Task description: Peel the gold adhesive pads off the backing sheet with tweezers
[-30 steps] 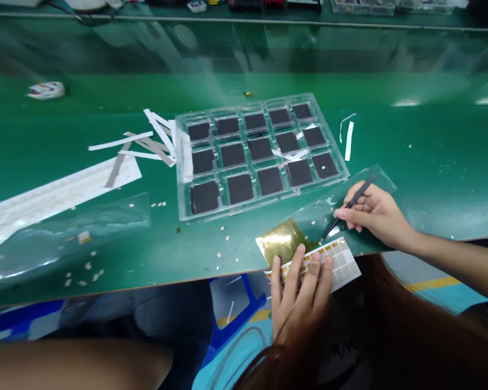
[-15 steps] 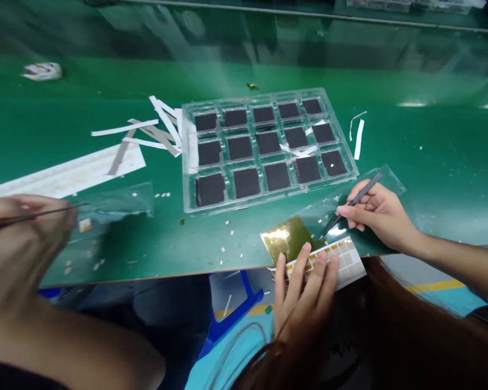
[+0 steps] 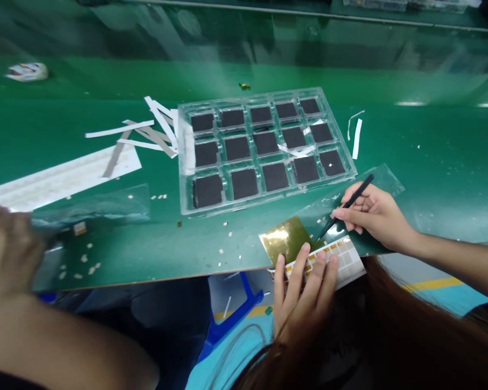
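My right hand (image 3: 370, 211) pinches black tweezers (image 3: 347, 206). Their tips reach down beside a shiny gold film (image 3: 287, 238) at the table's front edge. Under the spread fingers of my left hand (image 3: 305, 292) lies a sheet of small amber stickers (image 3: 345, 259), partly off the edge; the fingers hold it and touch the film, and the thumb is hidden. Whether anything sits between the tweezer tips is too small to tell. Behind them stands a clear plastic tray (image 3: 223, 208) with dark square pads in its pockets.
At the left, a co-worker's arm and blurred hand (image 3: 8, 254) reach over the green table (image 3: 439, 189). White and grey paper strips (image 3: 140, 123) and a long white sheet (image 3: 65, 176) lie left of the tray. Clear film (image 3: 386, 176) and tiny scraps are scattered about. A blue chair frame (image 3: 236, 319) stands below.
The view has swung slightly, so the table's left side sits further left. The co-worker's hand has moved left, its tool no longer visible. My tweezers have tilted a little; my left hand stays put.
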### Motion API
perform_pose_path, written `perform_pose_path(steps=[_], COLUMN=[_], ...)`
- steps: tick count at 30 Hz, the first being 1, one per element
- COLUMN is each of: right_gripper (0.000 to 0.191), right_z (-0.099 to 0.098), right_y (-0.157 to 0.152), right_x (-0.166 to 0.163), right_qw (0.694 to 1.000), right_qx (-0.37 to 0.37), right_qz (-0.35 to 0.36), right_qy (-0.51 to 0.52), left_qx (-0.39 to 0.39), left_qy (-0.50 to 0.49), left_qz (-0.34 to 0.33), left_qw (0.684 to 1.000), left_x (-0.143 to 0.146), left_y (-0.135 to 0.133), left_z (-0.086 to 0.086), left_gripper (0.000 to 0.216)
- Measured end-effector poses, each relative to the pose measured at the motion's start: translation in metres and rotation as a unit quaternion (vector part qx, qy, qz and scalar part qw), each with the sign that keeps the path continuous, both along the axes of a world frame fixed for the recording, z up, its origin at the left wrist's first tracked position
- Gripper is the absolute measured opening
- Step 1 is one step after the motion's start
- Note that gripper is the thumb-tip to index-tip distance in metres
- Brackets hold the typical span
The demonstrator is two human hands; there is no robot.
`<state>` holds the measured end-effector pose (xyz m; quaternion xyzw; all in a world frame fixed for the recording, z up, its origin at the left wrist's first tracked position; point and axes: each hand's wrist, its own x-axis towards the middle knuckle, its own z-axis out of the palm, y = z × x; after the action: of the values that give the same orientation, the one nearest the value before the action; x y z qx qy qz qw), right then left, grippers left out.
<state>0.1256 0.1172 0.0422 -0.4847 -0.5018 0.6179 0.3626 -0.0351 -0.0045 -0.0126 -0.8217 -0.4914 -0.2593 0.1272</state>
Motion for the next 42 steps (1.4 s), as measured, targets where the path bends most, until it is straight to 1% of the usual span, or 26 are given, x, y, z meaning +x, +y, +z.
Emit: perform_pose_path(steps=[5,9,15,21,25,28,32,35,38,41,42], right_gripper=[0.036,0.036,0.037,0.035,0.034,0.034,0.032,0.029,0.029,0.031,0.032], right_z=[-0.001,-0.002,0.000,0.002,0.001,0.003,0.010,0.015,0.014,0.008,0.006], right_y=[0.000,-0.002,-0.001,-0.003,-0.003,-0.001,0.002,0.002,0.000,-0.004,-0.004], right_x=[0.004,0.004,0.003,0.001,0.000,0.000,0.004,0.009,0.011,0.011,0.011], right_qw=[1.000,1.000,1.000,1.000,1.000,0.999,0.996,0.995,0.997,0.998,0.998], right_qx=[0.005,0.015,0.008,0.002,0.000,-0.021,-0.042,-0.028,-0.028,-0.034,-0.033], right_qz=[-0.021,-0.012,-0.019,-0.008,-0.016,-0.031,-0.050,-0.055,-0.040,-0.031,-0.029], right_qy=[0.012,0.007,0.002,-0.002,0.001,0.017,0.064,0.073,0.064,0.051,0.047], left_qx=[-0.008,-0.003,-0.015,-0.012,-0.007,-0.009,-0.011,0.005,0.024,0.002,-0.002], left_qy=[-0.014,-0.002,-0.020,-0.010,-0.005,-0.001,0.024,0.031,-0.007,-0.039,-0.040], left_qz=[0.009,0.001,0.010,0.004,0.002,0.004,0.011,0.022,0.055,0.098,0.099], left_qw=[1.000,1.000,1.000,1.000,1.000,1.000,1.000,0.999,0.998,0.994,0.994], left_x=[0.001,0.000,0.001,0.000,0.000,0.001,0.001,0.002,0.007,0.012,0.013], left_y=[0.000,0.000,-0.001,0.000,0.000,0.000,0.002,0.005,0.005,0.004,0.003], left_z=[0.001,0.000,0.001,0.001,0.000,0.002,0.005,0.002,-0.003,-0.005,-0.004], left_gripper=[0.036,0.037,0.035,0.037,0.037,0.037,0.039,0.041,0.043,0.041,0.040])
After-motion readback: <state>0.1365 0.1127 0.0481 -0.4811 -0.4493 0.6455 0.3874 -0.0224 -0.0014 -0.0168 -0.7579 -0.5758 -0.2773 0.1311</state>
